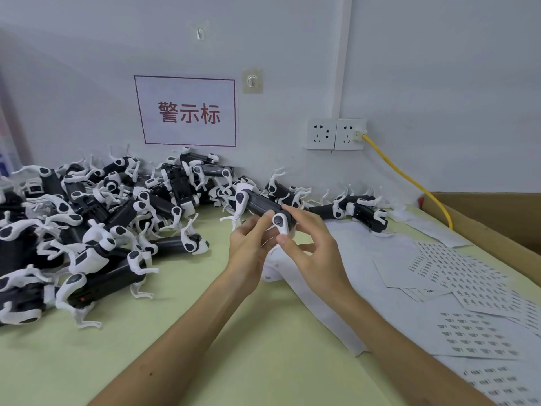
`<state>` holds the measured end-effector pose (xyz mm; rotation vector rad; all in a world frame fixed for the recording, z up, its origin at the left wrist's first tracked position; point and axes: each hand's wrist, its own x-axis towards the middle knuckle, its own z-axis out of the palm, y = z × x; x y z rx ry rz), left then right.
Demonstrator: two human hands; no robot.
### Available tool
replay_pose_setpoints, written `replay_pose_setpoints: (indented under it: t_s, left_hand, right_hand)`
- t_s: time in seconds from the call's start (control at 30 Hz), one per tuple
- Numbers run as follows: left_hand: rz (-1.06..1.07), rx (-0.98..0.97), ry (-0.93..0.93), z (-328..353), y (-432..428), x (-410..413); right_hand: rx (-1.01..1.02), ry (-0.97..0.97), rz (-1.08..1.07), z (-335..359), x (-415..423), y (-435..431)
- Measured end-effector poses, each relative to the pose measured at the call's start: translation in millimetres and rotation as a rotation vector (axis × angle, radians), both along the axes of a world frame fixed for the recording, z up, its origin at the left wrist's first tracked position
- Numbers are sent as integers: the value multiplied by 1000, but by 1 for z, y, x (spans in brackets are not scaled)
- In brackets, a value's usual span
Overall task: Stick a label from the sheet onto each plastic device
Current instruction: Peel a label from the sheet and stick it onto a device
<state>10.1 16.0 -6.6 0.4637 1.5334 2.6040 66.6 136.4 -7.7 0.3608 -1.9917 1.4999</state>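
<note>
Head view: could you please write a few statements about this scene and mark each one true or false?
1. The left hand and right hand both hold one device. True.
2. The pile of devices lies on the person's right. False: it lies on the left; the label sheets lie on the right.
3. A yellow cable is plugged into a wall socket. True.
4. The sign on the wall bears blue characters. False: they are red.
</note>
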Motion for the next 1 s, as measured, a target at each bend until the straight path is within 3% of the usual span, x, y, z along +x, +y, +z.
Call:
replay_pose_setpoints:
  t_s: [0.33,0.5,0.87,1.0]
  left_hand:
    - [-22,17,-13,6,1,-4]
    - [7,-108,53,0,-2,-4]
    - [97,-150,76,-7,4,-5]
    - [154,-243,164,-11,6,-4]
  right_hand:
    - [-138,-41,44,-1,-5,-1]
    - [-135,-69,39,-4,-7,1]
    - [-39,-61,-17,-7,-10,3]
    - [-20,-71,-16,-6,-8,1]
